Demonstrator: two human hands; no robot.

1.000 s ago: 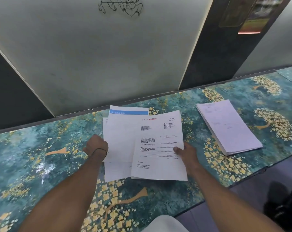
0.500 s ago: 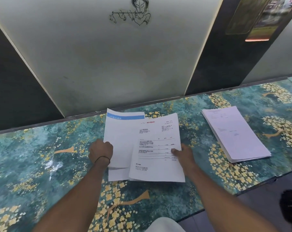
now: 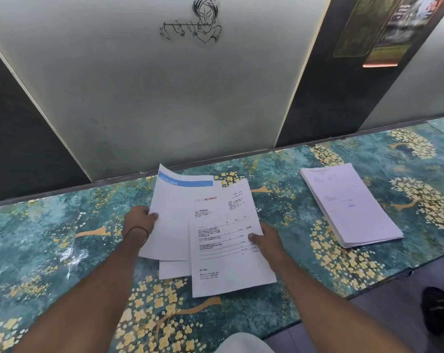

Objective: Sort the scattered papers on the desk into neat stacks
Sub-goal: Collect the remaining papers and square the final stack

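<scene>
Since half a second before, the printed sheet (image 3: 223, 253) had slid nearer the person and stood straighter, and the left thumb had come over the edge of the blue-banded sheet (image 3: 173, 207).

At the left, the desk (image 3: 50, 225) showed a glossy teal top with golden blossom trees. The left hand (image 3: 139, 222), a thin dark band (image 3: 137, 229) at its wrist, pinched the blue-banded sheet at its left edge, thumb on top. That sheet was white with a blue strip across its head, and its upper left corner curled up. Beneath it a plain white sheet (image 3: 173, 270) showed only its lower edge. The printed sheet overlapped both on the right; it carried a small red heading, black lines of text and a ruled table, too fine to read. The right hand (image 3: 266, 240) gripped its right edge, thumb on the face and fingers hidden under it. These three sheets were fanned at the middle of the desk, near the wall. Well apart to the right, a squared stack of white papers (image 3: 350, 207) lay flat on the desk, angled, with faint print on top.
</scene>
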